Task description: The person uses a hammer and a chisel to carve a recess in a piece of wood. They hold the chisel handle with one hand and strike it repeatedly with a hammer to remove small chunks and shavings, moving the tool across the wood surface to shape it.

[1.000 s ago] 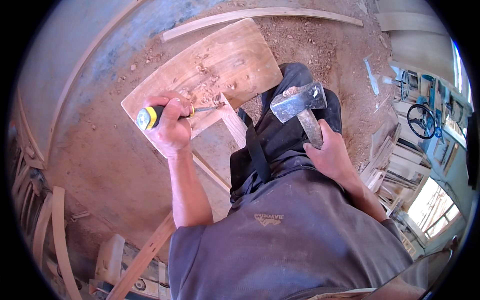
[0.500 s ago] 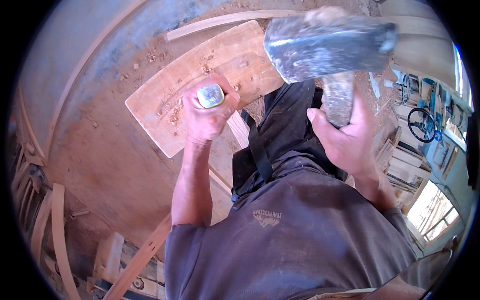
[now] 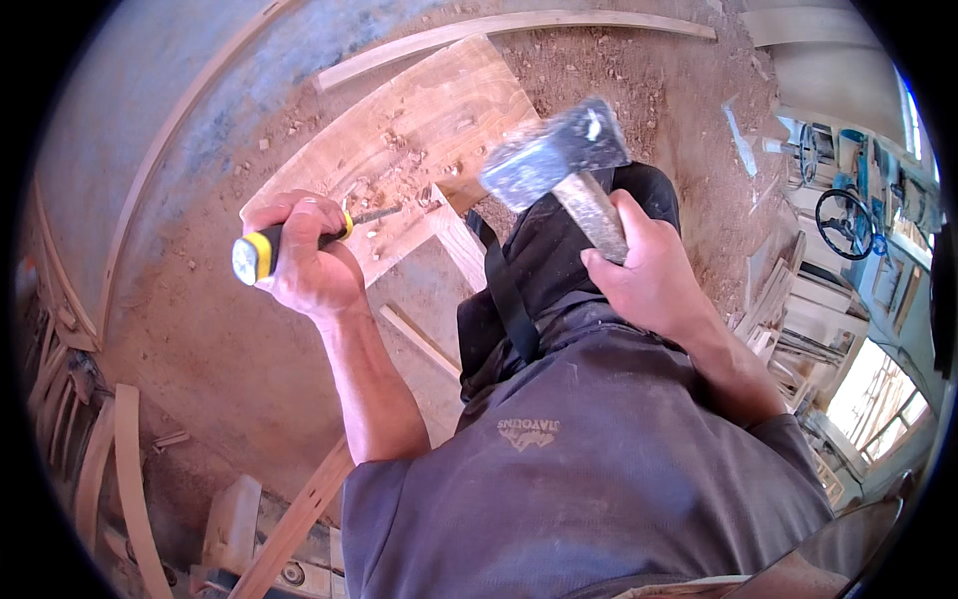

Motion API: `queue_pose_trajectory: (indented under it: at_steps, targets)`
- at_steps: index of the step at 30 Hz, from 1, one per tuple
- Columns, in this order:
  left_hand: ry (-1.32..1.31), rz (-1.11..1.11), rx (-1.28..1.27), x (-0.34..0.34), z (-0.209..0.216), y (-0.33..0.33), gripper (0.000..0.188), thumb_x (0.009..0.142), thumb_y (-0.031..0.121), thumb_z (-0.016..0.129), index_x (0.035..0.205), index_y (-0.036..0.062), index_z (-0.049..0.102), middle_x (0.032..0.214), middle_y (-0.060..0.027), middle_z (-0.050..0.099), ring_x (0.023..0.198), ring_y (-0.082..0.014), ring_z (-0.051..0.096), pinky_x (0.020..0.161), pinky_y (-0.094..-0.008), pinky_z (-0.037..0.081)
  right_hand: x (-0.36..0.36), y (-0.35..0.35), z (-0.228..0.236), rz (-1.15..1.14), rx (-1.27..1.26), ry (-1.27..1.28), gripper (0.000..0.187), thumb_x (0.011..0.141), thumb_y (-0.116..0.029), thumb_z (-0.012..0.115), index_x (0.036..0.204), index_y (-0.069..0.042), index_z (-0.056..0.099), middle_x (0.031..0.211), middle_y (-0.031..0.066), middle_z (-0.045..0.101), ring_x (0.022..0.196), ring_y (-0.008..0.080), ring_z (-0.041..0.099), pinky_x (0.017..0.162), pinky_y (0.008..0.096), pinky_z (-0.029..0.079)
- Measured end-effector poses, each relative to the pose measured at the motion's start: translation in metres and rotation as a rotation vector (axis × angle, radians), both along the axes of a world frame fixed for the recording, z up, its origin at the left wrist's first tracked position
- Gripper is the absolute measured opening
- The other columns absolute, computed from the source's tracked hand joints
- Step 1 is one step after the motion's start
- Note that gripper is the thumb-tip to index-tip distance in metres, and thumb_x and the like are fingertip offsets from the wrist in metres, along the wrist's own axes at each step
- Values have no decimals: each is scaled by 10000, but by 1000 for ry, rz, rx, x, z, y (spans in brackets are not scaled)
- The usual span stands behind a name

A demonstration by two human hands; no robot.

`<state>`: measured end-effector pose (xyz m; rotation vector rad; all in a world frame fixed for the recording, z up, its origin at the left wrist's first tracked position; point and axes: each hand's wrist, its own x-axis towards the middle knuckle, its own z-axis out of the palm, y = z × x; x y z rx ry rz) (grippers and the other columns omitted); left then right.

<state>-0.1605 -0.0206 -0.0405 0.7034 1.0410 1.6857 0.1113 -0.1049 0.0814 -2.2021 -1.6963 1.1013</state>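
In my left hand (image 3: 309, 255) is a chisel (image 3: 261, 254) with a black and yellow handle, my fingers wrapped around it. Its thin blade tilts toward the wood chips on a broad pale board (image 3: 449, 95); whether the tip touches wood, I cannot tell. A narrow wooden piece (image 3: 461, 245) runs from the board toward my lap. My right hand (image 3: 649, 265) grips the wooden handle of a hammer (image 3: 559, 150). The hammer's heavy dark metal head is raised over my dark-trousered leg, to the right of the chisel, slightly blurred.
A long curved wooden strip (image 3: 519, 25) lies on the dusty floor beyond the board. More curved strips (image 3: 130, 479) and a slotted wooden bar (image 3: 299, 519) are at lower left. Machinery with a black handwheel (image 3: 846, 222) and stacked timber stand at the right.
My left hand has moved left and tipped the chisel over, so its blade now shows. The hammer has come down and leftward in my right hand.
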Motion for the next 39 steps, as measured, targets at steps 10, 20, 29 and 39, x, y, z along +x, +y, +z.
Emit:
queue_pose_trajectory:
  at_steps: [10, 20, 29, 39]
  targets:
    - [-227, 44, -131, 20, -11, -15, 112, 876, -53, 621, 827, 41, 584, 710, -76, 574, 638, -178, 533, 636, -347, 456, 29, -36, -15, -148, -158, 10, 399, 836, -116, 706, 1167, 34, 540, 832, 255, 643, 795, 375, 654, 736, 450, 505]
    - [-104, 147, -140, 40, -5, -15, 178, 876, -6, 629, 762, 75, 519, 645, -64, 524, 595, -183, 488, 607, -340, 449, 34, -39, -21, -86, -138, 14, 467, 829, -138, 701, 1224, 36, 524, 892, 332, 662, 901, 509, 656, 774, 542, 511]
    - [-177, 181, -123, 47, -8, -22, 200, 880, -10, 615, 751, 90, 499, 629, -47, 483, 578, -164, 443, 590, -334, 430, 41, -43, -27, -58, -105, 8, 497, 829, -135, 703, 1255, 41, 516, 878, 334, 663, 898, 514, 657, 782, 552, 512]
    - [-47, 222, -139, 55, -3, -22, 178, 834, 3, 641, 717, 66, 522, 636, -70, 530, 582, -190, 508, 610, -343, 470, 39, -40, -27, -26, -78, 37, 448, 828, -122, 700, 1215, 23, 525, 833, 316, 658, 862, 510, 655, 763, 557, 506]
